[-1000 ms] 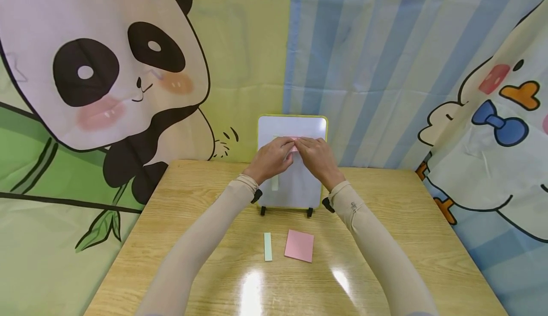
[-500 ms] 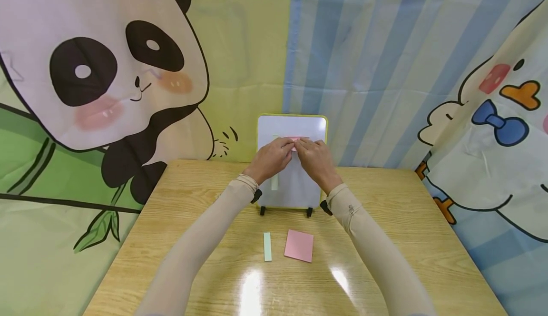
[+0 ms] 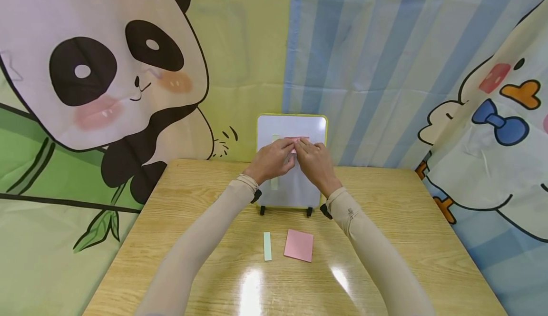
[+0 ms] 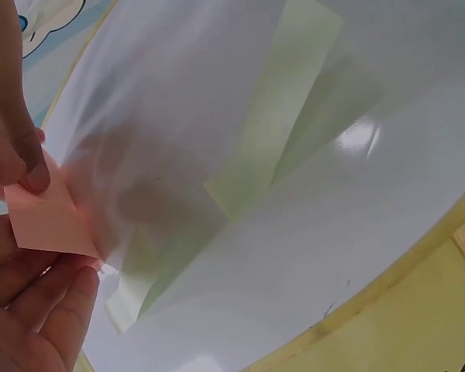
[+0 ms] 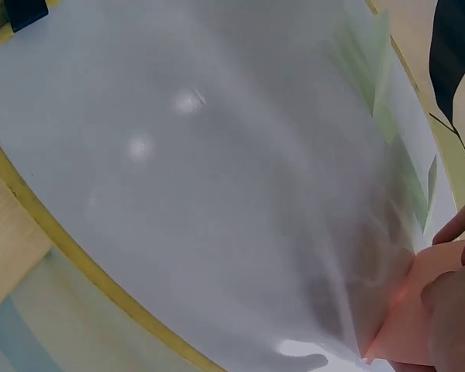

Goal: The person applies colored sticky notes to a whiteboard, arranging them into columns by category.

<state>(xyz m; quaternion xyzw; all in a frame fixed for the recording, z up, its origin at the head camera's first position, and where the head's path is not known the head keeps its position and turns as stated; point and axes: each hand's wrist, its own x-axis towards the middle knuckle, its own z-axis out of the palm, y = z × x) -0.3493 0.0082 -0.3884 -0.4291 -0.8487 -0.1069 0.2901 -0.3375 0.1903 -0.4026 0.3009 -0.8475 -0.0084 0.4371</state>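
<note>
A pink sticky note (image 4: 50,213) stands against the upper part of the small whiteboard (image 3: 295,194), its top edge showing above the fingers in the head view. My left hand (image 3: 272,159) pinches the note's left part. From the other side my right hand (image 3: 316,162) pinches it, the thumb lying across its face in the right wrist view. The fingertips of both hands meet near the note's middle. Left of the note, a long pale green strip (image 4: 279,108) and a shorter green strip (image 4: 136,283) stick to the board, their ends lifting from it.
On the wooden table (image 3: 205,268) in front of the board lie a pink sticky-note pad (image 3: 298,245) and a narrow green strip pad (image 3: 267,246). Black feet (image 3: 309,212) hold the board up. Behind hangs a printed curtain (image 3: 364,68) with cartoon animals.
The right hand has slid slightly down and left, and more of the note's top edge shows. The left hand stays almost in place. The pads on the table have not moved.
</note>
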